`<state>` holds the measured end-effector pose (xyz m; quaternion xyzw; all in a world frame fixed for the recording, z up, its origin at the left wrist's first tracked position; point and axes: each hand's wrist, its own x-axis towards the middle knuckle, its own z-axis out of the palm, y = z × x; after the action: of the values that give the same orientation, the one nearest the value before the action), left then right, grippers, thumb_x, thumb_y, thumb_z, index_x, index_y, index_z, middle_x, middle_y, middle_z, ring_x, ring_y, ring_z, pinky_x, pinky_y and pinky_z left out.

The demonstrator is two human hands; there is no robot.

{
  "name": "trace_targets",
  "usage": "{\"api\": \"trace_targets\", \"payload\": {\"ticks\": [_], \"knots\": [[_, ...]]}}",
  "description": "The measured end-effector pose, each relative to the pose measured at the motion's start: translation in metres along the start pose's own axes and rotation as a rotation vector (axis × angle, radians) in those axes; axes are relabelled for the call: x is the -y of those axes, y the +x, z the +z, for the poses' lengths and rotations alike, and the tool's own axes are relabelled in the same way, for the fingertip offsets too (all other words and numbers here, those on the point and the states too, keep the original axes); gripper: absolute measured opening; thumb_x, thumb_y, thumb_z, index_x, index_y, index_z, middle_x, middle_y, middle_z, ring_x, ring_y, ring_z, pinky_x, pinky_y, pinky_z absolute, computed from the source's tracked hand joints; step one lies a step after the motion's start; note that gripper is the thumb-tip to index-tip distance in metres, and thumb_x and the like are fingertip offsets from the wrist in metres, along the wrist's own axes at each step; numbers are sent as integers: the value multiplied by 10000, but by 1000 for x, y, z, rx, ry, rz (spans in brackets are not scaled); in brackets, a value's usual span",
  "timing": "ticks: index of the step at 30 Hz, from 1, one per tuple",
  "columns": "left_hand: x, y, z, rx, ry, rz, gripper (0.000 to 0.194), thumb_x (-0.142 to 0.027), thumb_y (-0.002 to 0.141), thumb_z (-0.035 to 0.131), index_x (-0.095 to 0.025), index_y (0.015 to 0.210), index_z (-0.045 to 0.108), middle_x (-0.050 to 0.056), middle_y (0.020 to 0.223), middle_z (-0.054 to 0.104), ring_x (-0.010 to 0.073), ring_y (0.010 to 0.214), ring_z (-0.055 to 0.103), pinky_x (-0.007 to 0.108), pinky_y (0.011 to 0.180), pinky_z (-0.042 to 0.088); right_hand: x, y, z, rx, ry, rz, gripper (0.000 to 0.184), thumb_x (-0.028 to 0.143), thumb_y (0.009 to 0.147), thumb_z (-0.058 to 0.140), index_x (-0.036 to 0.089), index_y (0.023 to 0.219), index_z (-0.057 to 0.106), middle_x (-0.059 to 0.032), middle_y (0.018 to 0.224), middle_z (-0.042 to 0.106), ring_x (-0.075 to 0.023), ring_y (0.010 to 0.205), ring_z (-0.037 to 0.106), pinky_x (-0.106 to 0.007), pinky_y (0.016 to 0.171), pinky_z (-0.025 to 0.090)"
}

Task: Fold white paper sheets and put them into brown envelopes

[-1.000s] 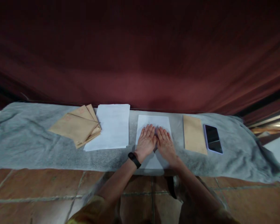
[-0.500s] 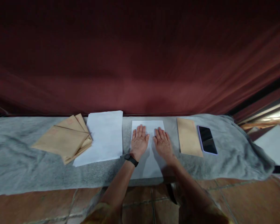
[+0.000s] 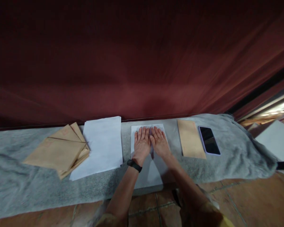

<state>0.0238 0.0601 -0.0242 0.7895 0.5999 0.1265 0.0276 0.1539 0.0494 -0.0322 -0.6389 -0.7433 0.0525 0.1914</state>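
Observation:
A white sheet of paper lies flat in front of me on a grey cloth. My left hand, with a dark band on its wrist, rests palm down on the upper part of the sheet, fingers stretched out. Beside it my right hand also lies flat on the paper, its fingers extended. The two hands almost touch at the thumbs. Neither holds anything. To the left is a stack of white paper, and a single brown envelope lies to the right.
Several brown envelopes are fanned out at the left, overlapping the paper stack. A phone with a purple edge lies right of the single envelope. The grey cloth covers the long surface. Dark red fabric hangs behind it.
My hands have come closer together on the sheet, the right one sliding leftward. The view has tilted slightly. The envelopes, paper stack and phone stay in their places.

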Motion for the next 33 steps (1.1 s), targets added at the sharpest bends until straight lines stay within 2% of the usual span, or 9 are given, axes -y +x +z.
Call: {"api": "trace_targets", "payload": {"ticks": [5, 11, 16, 19, 24, 27, 30, 33], "knots": [[4, 8, 7, 64, 17, -11, 561, -247, 1002, 302, -150, 1546, 394, 96, 1649, 313, 294, 1543, 229, 535, 1253, 215, 10, 9, 6, 51, -5, -1, 531, 377, 1081, 253, 154, 1512, 467, -105, 1593, 424, -261, 1484, 364, -482, 1240, 212], [13, 7, 12, -42, 4, -93, 572, -322, 1023, 291, -119, 1553, 362, 155, 1625, 343, 266, 1530, 273, 517, 1240, 249, 0, 10, 11, -13, -85, 65, 555, 407, 1075, 267, 145, 1543, 414, -135, 1614, 374, -300, 1489, 351, -517, 1218, 227], [24, -2, 7, -42, 52, -159, 592, -354, 1039, 266, -55, 1541, 362, 186, 1621, 328, 271, 1526, 283, 491, 1242, 253, -17, 4, 13, -73, -135, 78, 576, 434, 1075, 265, 132, 1546, 401, -153, 1605, 387, -310, 1463, 389, -512, 1200, 259], [29, -9, 3, -55, 69, -174, 599, -365, 1037, 281, -55, 1544, 358, 188, 1614, 342, 273, 1518, 303, 482, 1240, 264, -25, -1, 12, -98, -148, 86, 586, 435, 1072, 283, 112, 1548, 392, -172, 1594, 401, -309, 1453, 400, -505, 1190, 279], [26, -24, -6, -63, 66, -184, 597, -370, 1030, 318, -58, 1536, 375, 216, 1598, 363, 315, 1502, 332, 534, 1215, 302, -33, -13, 7, -109, -158, 90, 585, 416, 1061, 315, 77, 1528, 411, -196, 1583, 412, -318, 1443, 410, -512, 1176, 296], [17, -43, -15, -26, 36, -99, 599, -413, 1017, 391, -129, 1544, 383, 183, 1631, 313, 329, 1526, 270, 571, 1212, 294, -37, -22, 1, -101, -139, 64, 562, 397, 1052, 336, 86, 1508, 442, -189, 1576, 427, -310, 1439, 418, -505, 1174, 304], [4, -72, -25, 86, -12, 147, 623, -483, 983, 487, -193, 1530, 413, 132, 1663, 264, 327, 1552, 188, 616, 1230, 226, -43, -30, -7, -62, -111, 16, 531, 351, 1033, 385, 87, 1484, 474, -179, 1559, 458, -298, 1427, 439, -483, 1176, 317], [-6, -100, -33, 214, -69, 341, 723, -613, 918, 554, -225, 1515, 430, 121, 1660, 286, 341, 1554, 173, 665, 1224, 191, -53, -34, -16, -12, -88, -14, 497, 284, 1018, 393, 99, 1466, 502, -158, 1530, 505, -278, 1408, 469, -465, 1174, 336]]}}
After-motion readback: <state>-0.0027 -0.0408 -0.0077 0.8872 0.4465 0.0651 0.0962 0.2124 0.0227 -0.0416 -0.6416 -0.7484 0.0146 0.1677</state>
